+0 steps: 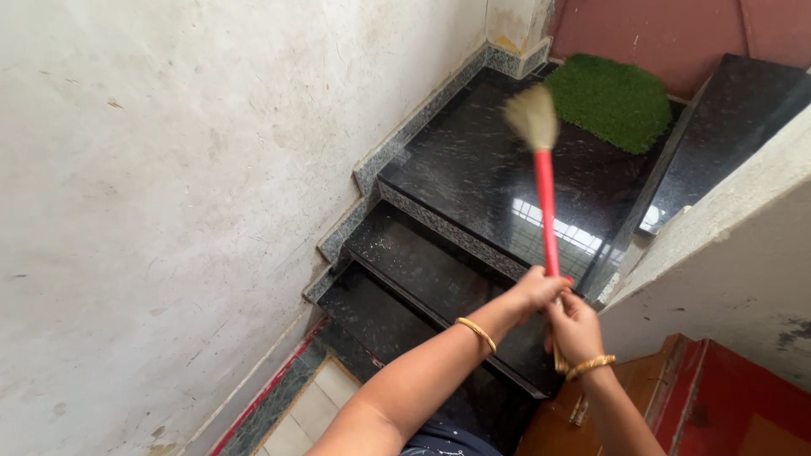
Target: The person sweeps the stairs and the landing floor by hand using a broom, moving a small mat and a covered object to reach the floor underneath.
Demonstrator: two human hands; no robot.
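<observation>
While both hands clamp one handle, head view shows a broom (541,160) angled up toward 12 o'clock over dark stairs. Left hand (539,290) closed around the red plastic handle (547,211), wrist with a gold bangle (477,333). Right hand (574,328) just below it, at 5 o'clock from the left, also fisted on the handle's lower end; second gold bangle (590,366) on that wrist. Hands nearly touching each other. Straw bristle head (531,116) at the top end, blurred, over the black granite landing (473,169), close to a green artificial-grass mat (617,101) lying at 2 o'clock from the bristles. Cannot tell if bristles touch the floor. Two black granite steps (414,270) descend toward 7 o'clock, speckled grey risers between them. White scuffed wall (169,211) fills the 9 o'clock side. Grey-white parapet wall (743,253) at 3 o'clock. Red-brown wooden door (676,405) at 5 o'clock, under the right forearm. Pale tiled floor (312,414) with red edging at 7 o'clock. Maroon wall behind the mat at 1 o'clock.
</observation>
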